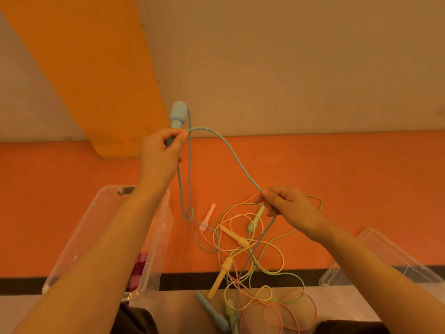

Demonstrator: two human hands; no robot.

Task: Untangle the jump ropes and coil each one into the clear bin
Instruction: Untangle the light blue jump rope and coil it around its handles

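My left hand [161,153] is raised and grips a blue jump rope handle [177,114] together with a loop of the blue cord [231,153]. That cord arcs down to my right hand [286,208], which pinches it above the tangle. Below lies a tangled pile of ropes [255,256] in yellow, green, pink and blue. A pink handle [207,217], two yellow handles [220,278], a green handle [255,219] and a second blue handle [212,314] lie in it. The clear bin [96,227] stands at the left under my left forearm.
Something pink and dark [139,271] shows through the bin's wall. A clear lid or second clear container [385,268] sits at the right. The ropes lie on an orange floor [72,174] with a dark stripe [187,280] near me.
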